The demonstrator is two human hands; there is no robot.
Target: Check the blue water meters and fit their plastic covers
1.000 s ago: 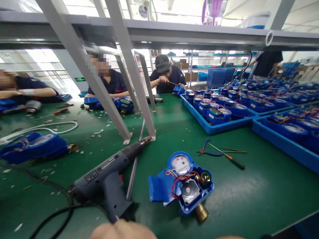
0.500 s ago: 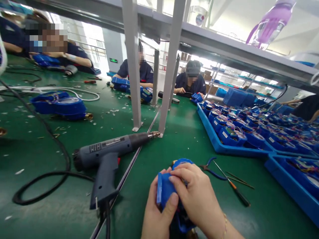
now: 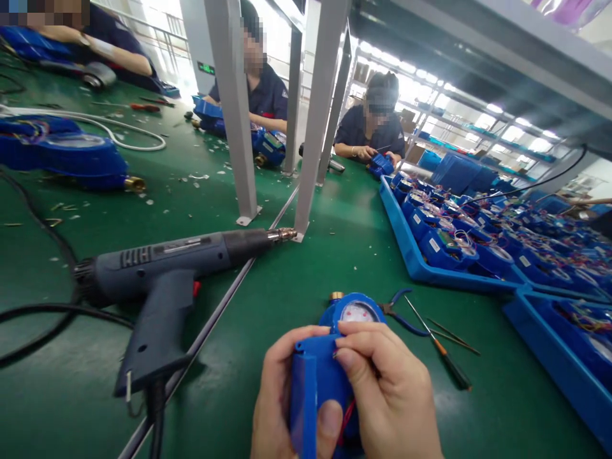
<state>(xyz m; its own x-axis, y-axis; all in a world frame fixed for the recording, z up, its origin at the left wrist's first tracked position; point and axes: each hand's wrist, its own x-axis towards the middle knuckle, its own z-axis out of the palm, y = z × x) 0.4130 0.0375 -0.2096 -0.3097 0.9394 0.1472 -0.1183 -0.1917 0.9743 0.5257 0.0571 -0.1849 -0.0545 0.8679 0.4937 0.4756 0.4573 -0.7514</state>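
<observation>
My left hand is wrapped round the blue plastic housing of a water meter, its thumb pressed on the front. A round dial with red marks and a brass fitting show at the meter's far end. My right hand is closed in a pinch against the housing's right side. A tiny dark tip shows at its fingertips, too small to name. Red wires come out below, partly hidden by the right hand. Just beyond lie blue-handled pliers and a screwdriver.
A heat gun lies to the left, its cord trailing. Blue trays full of meters stand at the right. Another meter rests at the far left. Shelf posts rise ahead. Co-workers sit across the green table.
The view has shifted, so the heat gun appears nearer and further left. The meter's dial has come into sight, and my right hand has moved from across the housing to its right edge.
</observation>
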